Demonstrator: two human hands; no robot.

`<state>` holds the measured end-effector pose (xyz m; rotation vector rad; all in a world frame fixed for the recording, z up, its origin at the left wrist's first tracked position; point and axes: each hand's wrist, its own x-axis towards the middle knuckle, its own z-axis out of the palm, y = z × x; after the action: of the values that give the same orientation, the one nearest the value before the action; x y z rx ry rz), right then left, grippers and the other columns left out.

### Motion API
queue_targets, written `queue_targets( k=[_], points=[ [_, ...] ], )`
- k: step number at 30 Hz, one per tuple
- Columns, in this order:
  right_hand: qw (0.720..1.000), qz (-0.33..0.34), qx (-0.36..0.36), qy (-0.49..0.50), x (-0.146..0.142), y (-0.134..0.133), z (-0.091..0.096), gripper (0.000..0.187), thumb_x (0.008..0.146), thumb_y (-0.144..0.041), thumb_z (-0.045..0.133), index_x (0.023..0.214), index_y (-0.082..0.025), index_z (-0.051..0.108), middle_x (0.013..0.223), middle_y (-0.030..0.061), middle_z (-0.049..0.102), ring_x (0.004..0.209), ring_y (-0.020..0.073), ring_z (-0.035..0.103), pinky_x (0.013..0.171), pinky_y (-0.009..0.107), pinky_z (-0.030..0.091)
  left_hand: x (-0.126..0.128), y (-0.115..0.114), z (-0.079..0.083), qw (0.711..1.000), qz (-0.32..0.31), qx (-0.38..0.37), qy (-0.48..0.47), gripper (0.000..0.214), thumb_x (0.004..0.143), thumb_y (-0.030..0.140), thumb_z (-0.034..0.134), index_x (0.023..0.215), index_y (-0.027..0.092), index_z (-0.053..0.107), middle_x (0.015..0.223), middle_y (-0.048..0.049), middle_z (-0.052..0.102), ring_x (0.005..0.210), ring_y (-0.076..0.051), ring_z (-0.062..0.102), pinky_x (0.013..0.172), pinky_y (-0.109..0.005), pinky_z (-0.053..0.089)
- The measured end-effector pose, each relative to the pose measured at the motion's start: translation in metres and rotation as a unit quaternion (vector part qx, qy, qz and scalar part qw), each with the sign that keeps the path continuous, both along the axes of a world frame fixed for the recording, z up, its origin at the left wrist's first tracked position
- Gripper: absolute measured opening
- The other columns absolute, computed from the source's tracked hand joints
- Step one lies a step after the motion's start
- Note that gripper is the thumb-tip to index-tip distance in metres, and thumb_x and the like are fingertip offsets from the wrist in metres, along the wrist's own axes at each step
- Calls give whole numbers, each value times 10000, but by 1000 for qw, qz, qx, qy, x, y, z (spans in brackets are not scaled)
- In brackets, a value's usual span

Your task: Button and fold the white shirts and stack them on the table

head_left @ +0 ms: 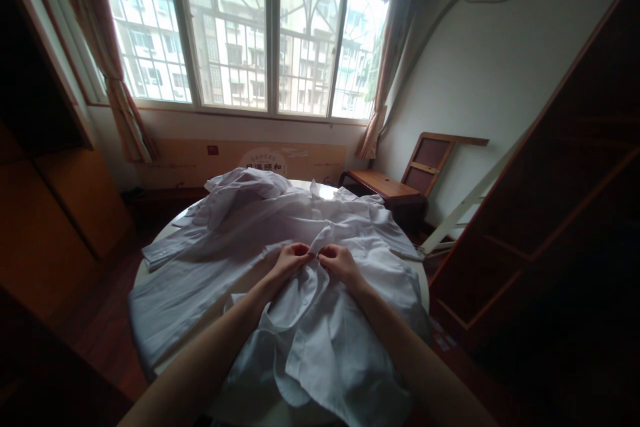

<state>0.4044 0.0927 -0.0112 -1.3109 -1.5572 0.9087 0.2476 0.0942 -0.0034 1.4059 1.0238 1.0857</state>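
Spread over a round white table (pixel 165 247) lies a white garment (pixel 360 333) with long sleeves and a buttoned front, like a shirt or coat. My left hand (pixel 294 257) pinches its front edge near the middle. Close beside it, my right hand (pixel 340 261) pinches the same strip of cloth, the two sets of fingertips almost touching. Whether a button sits between the fingers is too small to tell. Below the hands, the lower front hangs in loose folds towards me. More white cloth (pixel 245 187) is bunched at the table's far left.
A wooden chair or bench (pixel 385 183) stands behind the table on the right, near a white folding frame (pixel 460 220). A dark wooden cabinet (pixel 500 280) rises at the right. Orange-brown cupboards (pixel 65 227) are on the left. Behind is a barred window (pixel 230 47) with curtains (pixel 123 107).
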Motion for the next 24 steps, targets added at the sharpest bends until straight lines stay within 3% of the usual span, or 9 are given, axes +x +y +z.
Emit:
queue_targets(
  k=[9, 15, 21, 24],
  points=[
    [988, -35, 75, -128, -2, -6, 3, 128, 643, -220, 575, 689, -148, 669, 661, 50, 680, 613, 159, 606, 564, 236, 427, 0, -2, 0, 1000, 9, 17, 11, 251, 513, 305, 730, 647, 107, 652, 625, -26, 612, 572, -119, 509, 572, -232, 392],
    [986, -38, 84, -136, -3, -7, 7, 123, 672, -194, 535, 709, -148, 643, 675, 39, 668, 615, 145, 588, 576, 230, 419, 6, 0, -2, 999, 17, 30, 13, 253, 545, 340, 709, 643, 129, 609, 633, -23, 599, 601, -135, 522, 591, -244, 409],
    [985, -51, 72, -146, -2, -6, 9, 95, 685, -181, 517, 682, -162, 610, 614, 18, 637, 567, 133, 558, 559, 225, 405, 12, -2, 1, 972, 156, 174, 25, 163, 711, 299, 569, 807, 167, 563, 819, -41, 602, 719, -137, 548, 664, -242, 421],
    [984, -58, 79, -151, -1, -5, 7, 81, 692, -201, 531, 687, -160, 602, 620, 26, 629, 579, 143, 560, 574, 237, 402, 13, -6, 2, 957, 151, 229, 90, 128, 742, 299, 550, 756, 172, 562, 735, -21, 592, 648, -125, 523, 626, -237, 400]
  ],
)
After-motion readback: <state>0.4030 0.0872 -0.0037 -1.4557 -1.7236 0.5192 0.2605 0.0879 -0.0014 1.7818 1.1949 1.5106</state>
